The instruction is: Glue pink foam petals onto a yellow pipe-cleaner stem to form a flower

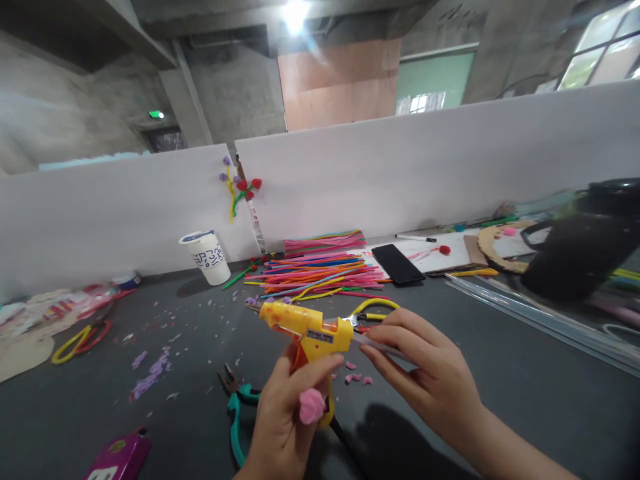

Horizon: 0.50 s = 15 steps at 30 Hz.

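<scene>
My left hand (286,417) is closed round the handle of a yellow glue gun (305,327), nozzle pointing left, and also pinches a small pink fuzzy ball (312,405) against it. My right hand (425,373) pinches a clear glue stick (383,347) that enters the back of the gun. Teal-handled pliers (236,407) lie on the dark table (190,347) just left of my left hand. Yellow-handled scissors (373,310) lie behind the gun.
A heap of coloured pipe cleaners (320,267), a black phone (398,263) and a white paper cup (207,257) lie farther back by a white partition (400,173). A black jug (580,247) stands at right. Purple scraps (153,370) and a magenta case (120,459) lie left.
</scene>
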{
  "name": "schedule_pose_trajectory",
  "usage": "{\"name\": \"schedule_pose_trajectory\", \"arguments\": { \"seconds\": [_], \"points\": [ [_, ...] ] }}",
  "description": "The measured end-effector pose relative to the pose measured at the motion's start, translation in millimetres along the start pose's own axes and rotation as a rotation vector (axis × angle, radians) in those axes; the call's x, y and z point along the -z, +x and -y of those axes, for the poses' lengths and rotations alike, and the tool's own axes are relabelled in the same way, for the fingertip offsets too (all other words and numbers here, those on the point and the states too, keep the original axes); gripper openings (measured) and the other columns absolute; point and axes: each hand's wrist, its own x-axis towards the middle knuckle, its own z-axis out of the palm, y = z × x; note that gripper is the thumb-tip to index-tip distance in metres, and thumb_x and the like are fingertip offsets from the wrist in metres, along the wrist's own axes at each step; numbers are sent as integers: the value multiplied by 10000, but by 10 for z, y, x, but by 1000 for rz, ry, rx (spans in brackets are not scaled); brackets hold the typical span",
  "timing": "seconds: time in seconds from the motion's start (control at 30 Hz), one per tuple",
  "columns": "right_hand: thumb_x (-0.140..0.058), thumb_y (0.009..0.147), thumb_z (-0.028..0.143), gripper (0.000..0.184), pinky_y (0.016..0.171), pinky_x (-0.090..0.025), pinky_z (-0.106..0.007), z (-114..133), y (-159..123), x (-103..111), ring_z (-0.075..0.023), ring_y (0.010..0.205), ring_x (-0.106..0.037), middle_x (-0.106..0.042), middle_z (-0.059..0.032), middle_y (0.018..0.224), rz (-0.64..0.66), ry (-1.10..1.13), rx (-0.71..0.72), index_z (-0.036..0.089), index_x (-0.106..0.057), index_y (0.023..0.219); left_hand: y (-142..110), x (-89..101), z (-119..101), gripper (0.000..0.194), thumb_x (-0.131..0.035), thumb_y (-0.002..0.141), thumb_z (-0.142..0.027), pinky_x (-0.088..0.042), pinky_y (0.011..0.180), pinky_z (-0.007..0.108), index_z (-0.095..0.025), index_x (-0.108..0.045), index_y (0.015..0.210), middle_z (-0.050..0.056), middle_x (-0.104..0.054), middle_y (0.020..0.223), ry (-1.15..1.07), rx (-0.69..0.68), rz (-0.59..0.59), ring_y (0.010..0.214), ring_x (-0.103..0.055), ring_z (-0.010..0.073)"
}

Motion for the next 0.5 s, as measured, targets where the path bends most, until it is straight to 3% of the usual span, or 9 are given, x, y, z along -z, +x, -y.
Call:
{"name": "schedule_pose_trajectory", "arguments": {
  "seconds": [0.07, 0.2, 0.3, 0.4, 0.5],
  "points": [
    [-580, 854, 141, 80, 587, -492, -255, -12, -6, 21, -152, 657, -594, -635, -48, 746, 6, -68, 82, 185, -647, 865, 5, 10, -8, 354, -629, 741, -572, -451, 738, 297, -280, -807, 831, 105, -636, 1020, 18, 35, 86, 900, -575, 281],
    [-530, 879, 127, 140, 608, -501, -289, -12, 17, 70, -178, 661, -615, -686, -73, 752, 73, -210, 216, 170, -662, 892, 29, 20, -34, 272, -640, 764, -507, -421, 580, 259, -286, -799, 761, 60, -583, 825, 30, 117, 143, 663, -545, 200],
    [-498, 902, 153, 193, 608, -496, -291, 0, 26, 76, -183, 649, -624, -700, -86, 746, 148, -246, 205, 158, -684, 853, 45, 22, -39, 279, -653, 746, -524, -404, 563, 253, -284, -795, 746, 40, -551, 759, 30, 133, 159, 628, -526, 187],
    [-485, 905, 223, 256, 575, -464, -277, 6, 34, 55, -170, 614, -601, -678, -67, 690, 237, -78, -47, 180, -689, 756, 47, 25, -18, 308, -650, 735, -552, -402, 588, 262, -280, -793, 754, 40, -560, 750, 58, 121, 183, 639, -532, 194],
    [-507, 874, 370, 359, 454, -373, -234, -2, 61, 43, -124, 466, -489, -550, -1, 500, 387, 391, -538, 190, -628, 588, 40, 18, 14, 340, -632, 738, -573, -400, 598, 270, -275, -794, 764, 49, -578, 754, 69, 113, 201, 641, -532, 199]
  ]
}}
